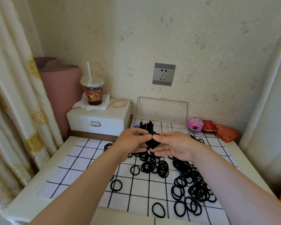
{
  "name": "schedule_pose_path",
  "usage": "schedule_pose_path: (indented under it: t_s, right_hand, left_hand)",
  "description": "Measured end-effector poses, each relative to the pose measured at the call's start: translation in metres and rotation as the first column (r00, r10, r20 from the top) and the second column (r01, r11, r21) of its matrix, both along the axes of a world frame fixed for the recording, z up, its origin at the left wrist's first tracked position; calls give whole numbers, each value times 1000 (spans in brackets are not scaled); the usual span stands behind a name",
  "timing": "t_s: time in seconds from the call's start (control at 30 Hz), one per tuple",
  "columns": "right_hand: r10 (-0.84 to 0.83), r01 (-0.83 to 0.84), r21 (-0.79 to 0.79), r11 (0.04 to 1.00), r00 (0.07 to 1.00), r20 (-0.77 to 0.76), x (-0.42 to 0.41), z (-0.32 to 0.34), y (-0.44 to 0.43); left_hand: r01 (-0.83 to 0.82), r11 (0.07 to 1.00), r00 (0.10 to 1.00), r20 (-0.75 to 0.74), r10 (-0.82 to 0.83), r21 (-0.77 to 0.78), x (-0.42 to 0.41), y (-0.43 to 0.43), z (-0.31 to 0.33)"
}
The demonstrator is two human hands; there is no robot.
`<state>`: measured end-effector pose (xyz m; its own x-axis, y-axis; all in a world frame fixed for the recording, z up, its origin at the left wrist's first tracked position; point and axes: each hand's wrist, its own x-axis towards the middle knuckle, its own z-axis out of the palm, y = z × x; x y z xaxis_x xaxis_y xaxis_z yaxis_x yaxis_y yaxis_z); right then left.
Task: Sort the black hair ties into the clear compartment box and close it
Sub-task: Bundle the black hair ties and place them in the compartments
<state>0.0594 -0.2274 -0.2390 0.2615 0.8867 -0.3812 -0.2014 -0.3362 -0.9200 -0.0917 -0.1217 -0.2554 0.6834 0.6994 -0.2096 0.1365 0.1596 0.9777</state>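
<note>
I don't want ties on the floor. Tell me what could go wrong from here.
1. The bundle of hair ties, pinched between left hand and right hand, may spring apart and scatter.
2. Loose hair ties lie near the table's front edge; a forearm could sweep them off.
3. The upright lid of the clear box might fall shut if bumped.

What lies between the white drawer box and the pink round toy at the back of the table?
The clear compartment box, its lid standing open, with black hair ties in its left end. The head view shows this.
</note>
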Motion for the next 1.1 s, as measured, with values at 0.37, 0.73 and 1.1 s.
schedule_pose_path:
  t_s: [0.37,0.73,1.1]
  right_hand:
    - [-263,256,60,965,949,174,13,9,26]
    - [-215,372,0,928,536,817,40,-10,85]
    - [287,216,-343,914,250,925,34,-17,102]
  left_hand:
    - [135,892,987,-142,-81,431,21,28,8]
    - [162,653,971,-238,28,739,47,57,-33]
    - [335,468,911,-407,59,817,52,55,-45]
